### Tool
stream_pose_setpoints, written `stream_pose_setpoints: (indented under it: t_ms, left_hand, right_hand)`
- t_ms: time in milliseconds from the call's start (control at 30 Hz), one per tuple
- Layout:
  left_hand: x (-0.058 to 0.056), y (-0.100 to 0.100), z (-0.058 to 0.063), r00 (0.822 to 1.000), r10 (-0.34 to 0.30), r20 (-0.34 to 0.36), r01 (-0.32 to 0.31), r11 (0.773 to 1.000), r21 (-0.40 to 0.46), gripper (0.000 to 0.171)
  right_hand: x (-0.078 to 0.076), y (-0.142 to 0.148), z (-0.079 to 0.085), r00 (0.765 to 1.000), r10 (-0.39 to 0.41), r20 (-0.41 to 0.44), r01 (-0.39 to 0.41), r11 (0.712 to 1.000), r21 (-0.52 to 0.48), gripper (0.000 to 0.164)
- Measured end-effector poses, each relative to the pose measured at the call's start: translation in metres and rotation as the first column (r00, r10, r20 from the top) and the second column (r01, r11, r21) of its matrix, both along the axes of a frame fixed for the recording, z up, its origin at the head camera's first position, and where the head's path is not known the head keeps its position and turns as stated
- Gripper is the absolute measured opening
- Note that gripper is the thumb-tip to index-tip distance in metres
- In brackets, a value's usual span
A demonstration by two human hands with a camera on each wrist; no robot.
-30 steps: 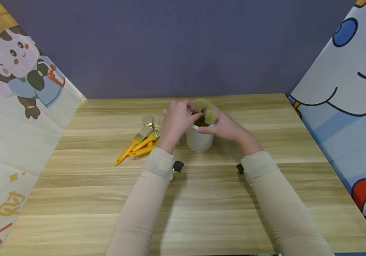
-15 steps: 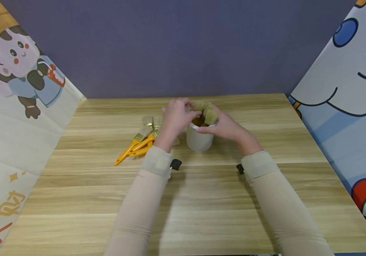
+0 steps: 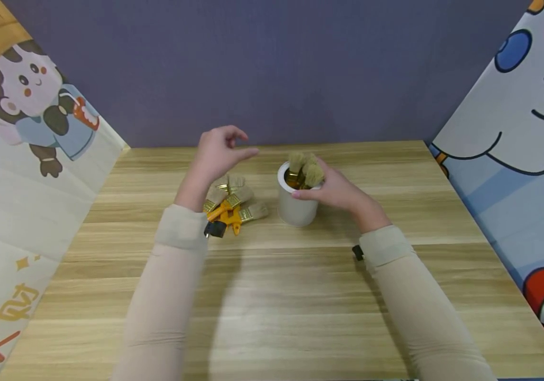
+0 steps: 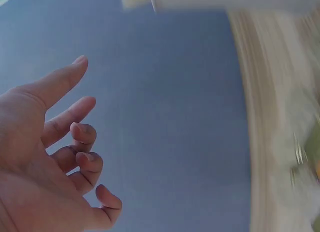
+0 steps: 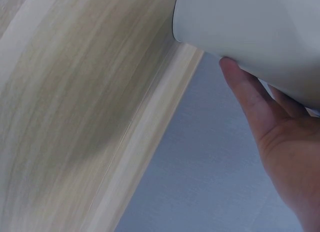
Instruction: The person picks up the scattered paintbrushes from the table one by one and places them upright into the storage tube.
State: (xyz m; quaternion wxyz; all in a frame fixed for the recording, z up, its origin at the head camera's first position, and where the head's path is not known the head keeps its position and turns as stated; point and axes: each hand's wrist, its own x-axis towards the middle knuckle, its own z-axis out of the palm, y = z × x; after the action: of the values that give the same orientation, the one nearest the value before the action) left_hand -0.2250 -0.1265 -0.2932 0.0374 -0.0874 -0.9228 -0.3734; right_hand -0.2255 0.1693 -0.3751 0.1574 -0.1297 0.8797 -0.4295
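Observation:
A white cup stands upright on the table, with several paintbrushes in it, bristles up. My right hand grips the cup's right side near the rim, thumb in front. In the right wrist view, fingers lie against the cup's smooth wall. My left hand hangs in the air left of the cup, fingers loosely bent and holding nothing. Below it lies a heap of paintbrushes with orange handles and pale bristles, partly hidden by the left wrist. The left wrist view shows the palm bare.
The wood-grain table ends at a dark blue-grey wall behind. Printed cartoon panels stand at the left and right. A small black camera piece juts from the left wrist beside the loose brushes.
My left hand has drawn away from the cup's mouth, moving left and up, with its fingers off the brushes there. The right hand keeps its hold on the cup.

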Motion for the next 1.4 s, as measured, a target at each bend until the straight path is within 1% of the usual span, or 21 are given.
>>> stream_pose_setpoints:
  t_ms: [100, 267, 400, 533, 667, 767, 900, 1000, 1067, 1167, 1267, 1400]
  left_hand:
    - [0.002, -0.025, -0.007, 0.999, 0.030, 0.045, -0.029, 1.000, -0.011, 0.047]
    - [0.011, -0.058, -0.023, 0.991, 0.075, 0.115, -0.074, 0.997, -0.013, 0.051]
    - [0.018, -0.077, -0.038, 0.982, 0.115, 0.148, -0.115, 0.993, -0.010, 0.054]
    - [0.025, -0.089, -0.055, 0.970, 0.164, 0.179, -0.163, 0.986, -0.020, 0.056]
    - [0.031, -0.095, -0.074, 0.959, 0.179, 0.222, -0.173, 0.984, -0.046, 0.056]
    - [0.035, -0.097, -0.087, 0.949, 0.189, 0.252, -0.173, 0.981, -0.086, 0.056]
    - [0.040, -0.098, -0.099, 0.935, 0.202, 0.292, -0.167, 0.976, -0.140, 0.056]
    - [0.041, -0.099, -0.108, 0.931, 0.196, 0.307, -0.147, 0.973, -0.177, 0.056]
    - [0.041, -0.099, -0.112, 0.930, 0.188, 0.314, -0.131, 0.972, -0.193, 0.056]
    - [0.040, -0.099, -0.116, 0.929, 0.187, 0.318, -0.127, 0.971, -0.201, 0.057]
    - [0.040, -0.098, -0.118, 0.926, 0.187, 0.327, -0.129, 0.973, -0.190, 0.056]
    - [0.040, -0.098, -0.119, 0.923, 0.197, 0.331, -0.141, 0.972, -0.186, 0.056]
  right_hand:
    - [0.001, 0.001, 0.000, 1.000, -0.015, 0.026, 0.014, 1.000, 0.020, 0.132]
    - [0.000, 0.001, 0.000, 1.000, -0.017, 0.022, 0.017, 1.000, 0.006, 0.131]
    - [-0.001, 0.002, -0.001, 1.000, -0.010, 0.007, 0.010, 1.000, -0.006, 0.130]
    - [-0.001, 0.002, -0.001, 1.000, -0.012, 0.004, 0.012, 1.000, -0.007, 0.132]
    - [-0.001, 0.002, -0.002, 1.000, -0.015, 0.008, 0.015, 1.000, -0.006, 0.133]
    - [-0.001, 0.001, -0.002, 1.000, -0.010, 0.005, 0.010, 1.000, -0.007, 0.132]
    - [-0.001, 0.000, -0.002, 1.000, -0.006, 0.000, 0.006, 1.000, -0.012, 0.131]
    - [-0.001, 0.000, -0.002, 1.000, -0.005, -0.004, 0.005, 1.000, -0.011, 0.129]
    - [-0.001, 0.000, -0.002, 1.000, -0.003, -0.004, 0.003, 1.000, -0.009, 0.128]
    - [0.000, 0.000, -0.002, 1.000, -0.001, -0.007, 0.001, 1.000, -0.011, 0.126]
    - [0.000, 0.000, -0.001, 1.000, 0.002, -0.011, -0.002, 1.000, -0.017, 0.123]
    - [0.000, 0.000, 0.001, 1.000, 0.005, -0.006, -0.006, 1.000, -0.011, 0.123]
